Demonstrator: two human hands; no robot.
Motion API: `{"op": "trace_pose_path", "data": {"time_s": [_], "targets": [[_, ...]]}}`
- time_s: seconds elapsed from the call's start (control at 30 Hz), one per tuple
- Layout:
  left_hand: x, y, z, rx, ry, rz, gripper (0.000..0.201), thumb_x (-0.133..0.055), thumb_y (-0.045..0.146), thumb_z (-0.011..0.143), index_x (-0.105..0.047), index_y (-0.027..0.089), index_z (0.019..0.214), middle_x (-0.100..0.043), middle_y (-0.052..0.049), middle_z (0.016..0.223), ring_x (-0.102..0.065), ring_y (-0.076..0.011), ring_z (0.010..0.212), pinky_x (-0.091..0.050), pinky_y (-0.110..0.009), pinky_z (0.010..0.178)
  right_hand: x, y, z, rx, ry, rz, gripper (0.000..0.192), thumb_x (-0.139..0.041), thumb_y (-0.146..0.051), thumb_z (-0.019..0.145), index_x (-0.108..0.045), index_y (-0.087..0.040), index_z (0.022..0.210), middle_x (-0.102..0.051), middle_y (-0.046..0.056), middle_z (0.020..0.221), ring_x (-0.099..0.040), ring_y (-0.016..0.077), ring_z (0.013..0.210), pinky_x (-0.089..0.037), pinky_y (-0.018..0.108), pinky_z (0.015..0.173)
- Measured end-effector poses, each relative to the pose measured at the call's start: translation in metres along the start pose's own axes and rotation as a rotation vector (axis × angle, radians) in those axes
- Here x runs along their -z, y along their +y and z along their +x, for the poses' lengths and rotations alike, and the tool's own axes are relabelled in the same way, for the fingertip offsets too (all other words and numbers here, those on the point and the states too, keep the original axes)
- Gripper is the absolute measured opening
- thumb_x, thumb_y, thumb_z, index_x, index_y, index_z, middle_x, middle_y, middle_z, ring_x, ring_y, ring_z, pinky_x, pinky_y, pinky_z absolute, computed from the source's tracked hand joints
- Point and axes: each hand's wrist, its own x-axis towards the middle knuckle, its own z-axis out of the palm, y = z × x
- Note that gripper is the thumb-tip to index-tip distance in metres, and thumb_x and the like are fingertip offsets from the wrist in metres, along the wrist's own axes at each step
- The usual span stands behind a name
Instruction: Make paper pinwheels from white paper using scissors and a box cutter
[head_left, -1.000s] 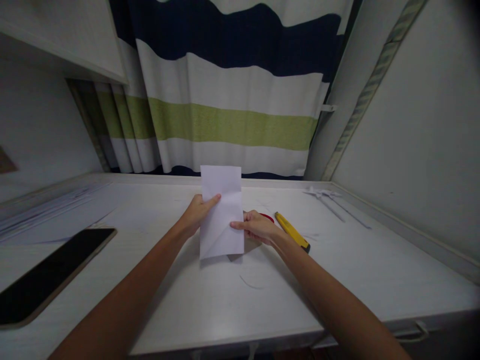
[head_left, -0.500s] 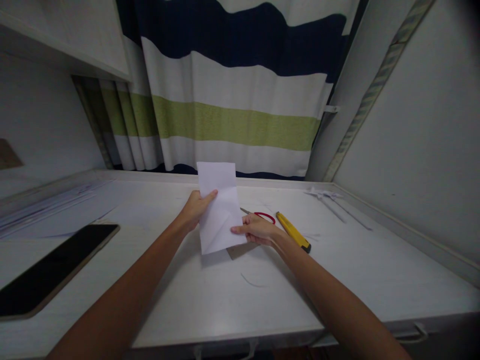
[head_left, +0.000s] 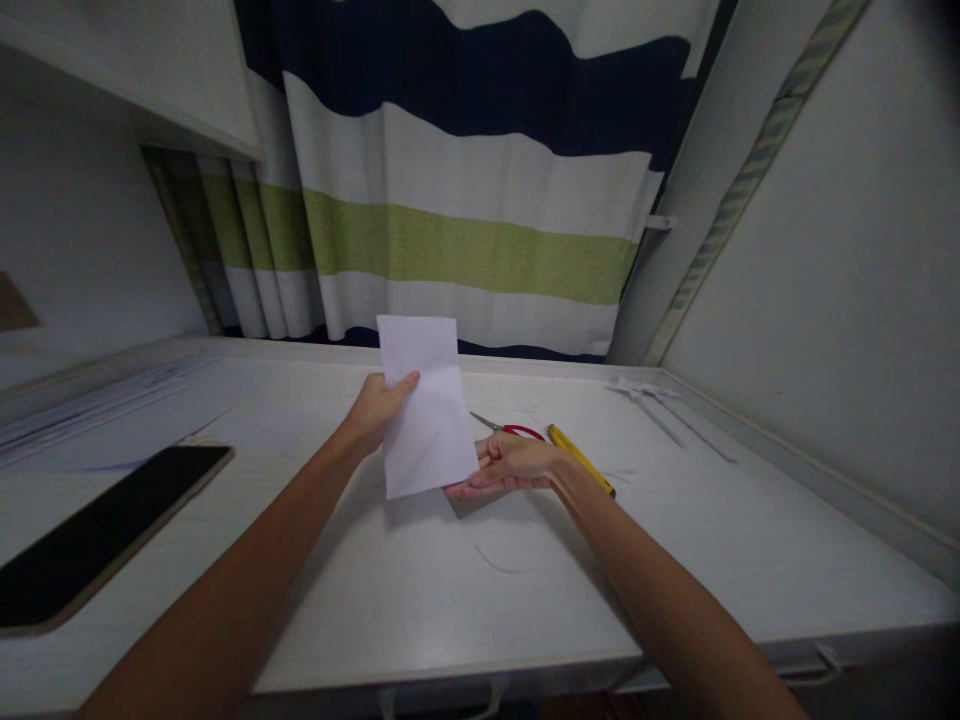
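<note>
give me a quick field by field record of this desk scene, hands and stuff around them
left hand: grips the left edge of the white paper, thumb on its front
right hand: holds the paper's lower right corner
paper: held upright above the desk, creased
scissors: red handled, flat behind the right hand
utility knife: yellow, right of the scissors
phone: dark, lying far left
curtain: striped, behind the desk
</note>
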Motion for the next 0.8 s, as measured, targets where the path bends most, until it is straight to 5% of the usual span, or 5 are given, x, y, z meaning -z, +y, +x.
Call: {"op": "trace_pose_path", "data": {"time_s": [0.17,0.33,0.43,0.53,0.8], "targets": [[0.013,0.002,0.011,-0.022,0.129,-0.054,0.032,-0.059,0.023,0.065,-0.059,0.008,0.093,-0.064,-0.011,0.091,-0.061,-0.0187,0.073,-0.048,-0.025,0.059,0.003,-0.01,-0.007,0.055,0.051,-0.026,0.038,-0.061,-0.008,0.063,-0.057,-0.008,0.1,-0.056,0.012,0.108,-0.055,0.0127,0.095,-0.04,0.024,0.085],[0.0,-0.003,-0.001,-0.025,-0.037,0.045,0.035,-0.059,0.031,0.065,-0.06,0.007,0.091,-0.063,-0.012,0.095,-0.06,-0.0201,0.075,-0.048,-0.025,0.059,-0.002,-0.012,0.001,0.322,0.204,0.011,0.04,-0.06,-0.02,0.067,-0.053,-0.012,0.106,-0.059,0.009,0.103,-0.056,0.0117,0.089,-0.04,0.027,0.085],[-0.012,-0.005,-0.012,-0.039,-0.141,0.112,0.038,-0.057,0.036,0.066,-0.059,0.008,0.091,-0.063,-0.012,0.092,-0.06,-0.0212,0.074,-0.048,-0.026,0.059,-0.009,0.0,0.017,0.408,0.434,0.03,0.027,-0.063,-0.023,0.065,-0.06,-0.009,0.088,-0.065,0.007,0.083,-0.06,0.011,0.068,-0.045,0.027,0.073],[-0.016,-0.006,-0.017,-0.056,-0.18,0.169,0.039,-0.055,0.039,0.067,-0.059,0.007,0.09,-0.063,-0.013,0.092,-0.06,-0.0222,0.075,-0.047,-0.027,0.058,-0.015,0.011,0.029,0.418,0.602,0.11,0.021,-0.065,-0.021,0.061,-0.061,-0.01,0.078,-0.066,0.006,0.071,-0.059,0.0119,0.059,-0.047,0.028,0.066],[-0.016,-0.011,-0.013,-0.109,-0.116,0.238,0.041,-0.053,0.042,0.067,-0.06,0.006,0.084,-0.064,-0.013,0.083,-0.059,-0.0218,0.068,-0.046,-0.027,0.052,-0.022,0.01,0.03,0.317,0.638,0.194,0.02,-0.059,-0.005,0.061,-0.058,-0.008,0.081,-0.065,0.005,0.069,-0.06,0.0123,0.058,-0.047,0.029,0.066]]}}
